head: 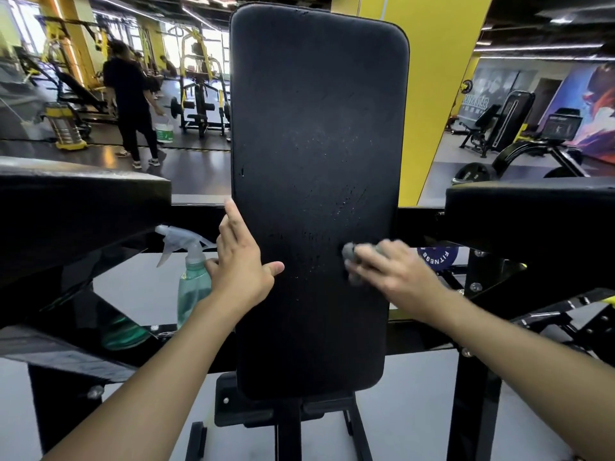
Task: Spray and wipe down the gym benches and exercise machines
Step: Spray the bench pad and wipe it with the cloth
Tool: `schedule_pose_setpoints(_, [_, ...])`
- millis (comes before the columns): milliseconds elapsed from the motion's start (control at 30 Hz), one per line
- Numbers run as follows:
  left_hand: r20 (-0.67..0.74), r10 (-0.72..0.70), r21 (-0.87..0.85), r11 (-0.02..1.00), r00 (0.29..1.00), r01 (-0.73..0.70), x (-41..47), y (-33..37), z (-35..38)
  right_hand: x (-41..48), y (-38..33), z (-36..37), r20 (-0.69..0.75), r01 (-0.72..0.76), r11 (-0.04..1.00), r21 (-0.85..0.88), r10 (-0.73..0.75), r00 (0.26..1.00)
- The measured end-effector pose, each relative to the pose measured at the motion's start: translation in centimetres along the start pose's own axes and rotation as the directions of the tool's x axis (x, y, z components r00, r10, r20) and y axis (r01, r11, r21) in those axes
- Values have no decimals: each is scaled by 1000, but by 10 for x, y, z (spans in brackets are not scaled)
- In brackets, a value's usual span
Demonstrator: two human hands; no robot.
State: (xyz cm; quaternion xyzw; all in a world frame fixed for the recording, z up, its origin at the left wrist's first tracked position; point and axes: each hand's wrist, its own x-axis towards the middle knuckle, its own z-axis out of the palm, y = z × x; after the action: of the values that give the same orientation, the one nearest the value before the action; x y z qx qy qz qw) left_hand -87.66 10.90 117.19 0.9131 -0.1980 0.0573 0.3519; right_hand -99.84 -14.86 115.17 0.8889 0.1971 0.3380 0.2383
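Note:
A tall black padded backrest (316, 144) fills the middle of the view, with fine spray droplets across its lower half. My left hand (241, 264) lies against the pad's left edge with the index finger straight up and the thumb spread onto the pad, while its lower fingers seem to hook the neck of a green-tinted spray bottle (191, 287) with a clear trigger. My right hand (389, 264), blurred, presses a small grey cloth (351, 257) against the pad's right side.
Black arm pads flank the backrest at the left (76, 207) and right (532, 214). The machine's black frame (472, 377) runs below. Behind, a person in black (133, 101) carries a white bucket (164, 131) near a yellow vacuum (66, 128) and yellow machines.

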Motion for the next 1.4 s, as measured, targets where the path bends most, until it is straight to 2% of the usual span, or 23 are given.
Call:
schedule_pose_setpoints(33, [3,-3,0,1000,1000,3,0,1,0,11,11,-2,-54,-98,995,8,99,994])
schedule_pose_setpoints(100, [9,-4,-5,1000,1000,4,0,1,-1,33,22,-5,-187,-402,911,87,411,892])
schedule_pose_setpoints(167, [5,3,-16,1000,1000,-3,-1,1,-3,40,2,2,-211,-504,856,119,518,829])
schedule_pose_setpoints(267, [-4,12,-25,1000,1000,-12,-2,0,-1,18,-41,10,-70,-238,970,51,242,968])
schedule_pose_setpoints(367, [10,31,-34,999,999,-31,-3,0,-3,16,-24,1,-11,18,1000,10,-18,1000])
schedule_pose_setpoints(433, [39,47,-26,999,998,-46,-5,-3,-8,34,-1,-1,-77,-76,997,-15,75,994])
schedule_pose_setpoints(500, [75,53,-22,998,996,-52,-10,-7,-10,50,9,-2,-185,-351,936,26,349,919])
schedule_pose_setpoints(567, [75,44,-8,999,996,-44,-17,-11,-8,53,-11,6,-213,-446,891,88,454,865])
schedule_pose_setpoints(600, [65,38,-2,999,997,-38,-20,-13,-6,48,-26,13,-191,-372,924,86,382,904])
schedule_pose_setpoints(667, [50,30,-8,1000,998,-29,-22,-15,-4,34,-48,15,-105,-36,998,43,41,994])
schedule_pose_setpoints(733, [55,29,-17,999,998,-28,-21,-16,-4,35,-32,8,-53,193,981,8,-192,980])
schedule_pose_setpoints(767, [55,27,-18,1000,998,-26,-20,-17,-4,41,-20,4,-68,179,984,-7,-179,982])
schedule_pose_setpoints(833, [47,13,-14,1000,999,-13,-20,-18,-2,56,-2,3,-163,-54,998,-16,51,985])
schedule_pose_setpoints(900, [29,1,-10,1000,1000,-1,-20,-19,0,63,-12,7,-229,-311,949,48,313,922])
schedule_pose_setpoints(933, [23,-1,-13,1000,1000,2,-20,-19,1,62,-26,12,-233,-357,929,92,369,900])
schedule_pose_setpoints(967, [20,-1,-21,1000,1000,1,-20,-19,2,57,-41,17,-218,-332,937,110,348,912])
schedule_pose_setpoints(1033, [21,-4,-45,999,1000,5,-20,-21,3,45,-61,18,-143,-73,995,71,83,986])
schedule_pose_setpoints(1100, [30,-11,-67,998,999,13,-20,-22,5,44,-46,8,-55,160,987,25,-159,986])
schedule_pose_setpoints(1133, [31,-14,-71,997,999,16,-19,-22,5,50,-34,3,-55,171,985,1,-171,984])
schedule_pose_setpoints(1200, [36,-18,-73,997,999,20,-19,-23,5,64,-16,2,-136,-17,999,-28,13,991])
schedule_pose_setpoints(1300, [36,-25,-83,996,999,28,-20,-23,6,71,-44,15,-243,-380,920,93,391,887])
schedule_pose_setpoints(1333, [35,-27,-85,996,999,29,-20,-23,6,67,-63,22,-235,-393,912,117,410,881])
schedule_pose_setpoints(1400, [28,-35,-82,996,999,37,-21,-23,6,55,-85,24,-157,-199,977,73,208,965])
